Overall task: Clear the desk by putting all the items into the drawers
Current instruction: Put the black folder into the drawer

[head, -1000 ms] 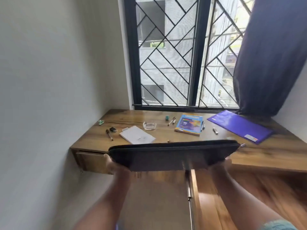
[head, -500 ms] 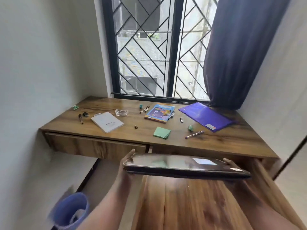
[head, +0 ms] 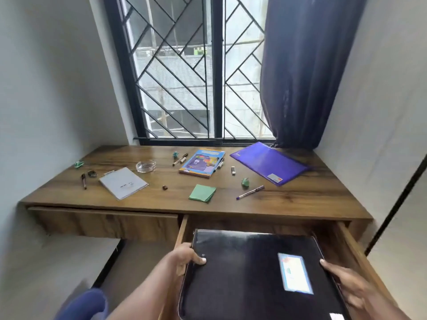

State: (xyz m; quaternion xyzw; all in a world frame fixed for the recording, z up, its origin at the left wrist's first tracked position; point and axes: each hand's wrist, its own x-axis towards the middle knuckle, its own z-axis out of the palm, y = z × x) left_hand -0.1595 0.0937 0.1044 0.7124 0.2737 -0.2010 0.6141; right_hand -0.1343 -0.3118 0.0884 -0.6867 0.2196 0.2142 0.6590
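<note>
A large black folder [head: 242, 273] with a pale label lies flat in the open right drawer [head: 351, 245] below the desk edge. My left hand [head: 187, 256] grips its left edge and my right hand [head: 344, 280] holds its right edge. On the wooden desk [head: 300, 199] lie a white notepad [head: 123, 183], green sticky notes [head: 202, 193], a colourful book [head: 202, 162], a purple folder [head: 269, 162], a purple pen [head: 250, 192], a glass ashtray [head: 145, 166] and small bits.
The left drawer [head: 104, 221] is closed. Walls stand close on both sides, with a barred window [head: 196, 72] and a dark curtain [head: 305, 65] behind the desk. A blue bin [head: 85, 303] sits on the floor at lower left.
Both hands have lowered the black folder from in front of the desk down into the open right drawer. The view has tilted down, so the desk items now show.
</note>
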